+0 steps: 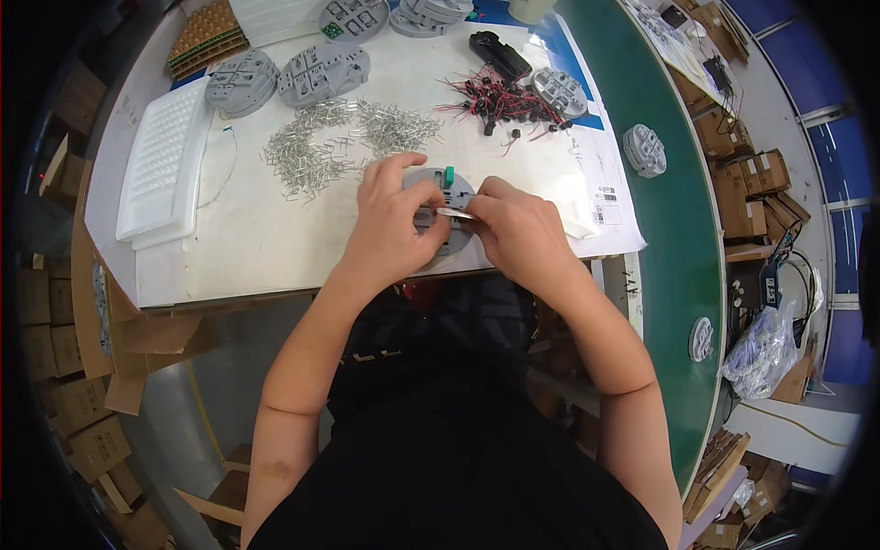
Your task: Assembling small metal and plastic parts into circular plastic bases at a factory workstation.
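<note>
grey disc [458, 242], part-hidden by hands [392, 215], pinched sliver [454, 213], perhaps metal

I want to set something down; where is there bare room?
Free: tabletop between the white plastic tray, metal pins and left hand; green belt between its two gray discs. Crowded: the far side, with those pins and red-wired black parts.

- Saw white tray [165, 160] along left edge of table [266, 252].
- Spotted stacked brown trays [206, 35] near far left corner.
- Noticed cardboard boxes [96, 447] beyond left edge.
- Saw clear plastic bag [761, 357] past right edge of green surface [674, 275].
</note>
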### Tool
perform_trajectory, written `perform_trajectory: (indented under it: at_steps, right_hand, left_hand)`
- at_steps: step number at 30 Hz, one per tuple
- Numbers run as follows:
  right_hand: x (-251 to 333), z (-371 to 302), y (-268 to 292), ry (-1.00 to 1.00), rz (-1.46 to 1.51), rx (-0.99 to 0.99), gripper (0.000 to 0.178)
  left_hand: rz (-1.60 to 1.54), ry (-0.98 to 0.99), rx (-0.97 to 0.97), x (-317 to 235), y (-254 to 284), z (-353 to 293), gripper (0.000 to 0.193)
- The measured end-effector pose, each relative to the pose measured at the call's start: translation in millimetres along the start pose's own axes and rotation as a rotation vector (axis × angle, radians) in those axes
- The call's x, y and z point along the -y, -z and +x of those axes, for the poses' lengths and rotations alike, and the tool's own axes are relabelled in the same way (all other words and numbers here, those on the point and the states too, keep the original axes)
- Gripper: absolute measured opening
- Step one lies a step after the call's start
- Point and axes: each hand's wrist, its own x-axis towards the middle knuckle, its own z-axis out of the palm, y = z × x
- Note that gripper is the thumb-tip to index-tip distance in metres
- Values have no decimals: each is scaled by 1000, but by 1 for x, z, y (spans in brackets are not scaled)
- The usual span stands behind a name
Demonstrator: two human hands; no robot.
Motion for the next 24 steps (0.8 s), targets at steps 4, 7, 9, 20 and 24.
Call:
perform_trajectory:
  at_steps: [4,7,9,20,24]
  right_hand:
    - [-7,2,4,76,41,72,6]
    - [-3,-2,0,44,-58,99,9]
    - [-4,-4,-6,32,-29,75,10]
    - [7,-15,10,74,-83,14,14]
    - [-7,7,-12,-262,1420,-359,44]
  left_hand:
    - [-157,42,50,6,-5,-3,18]
    - [-180,54,59,5,-4,-4,18]
    - [-189,57,61,5,-3,-4,18]
    - [-123,-6,186,2,9,-7,88]
    - [-120,11,177,-1,12,-5,97]
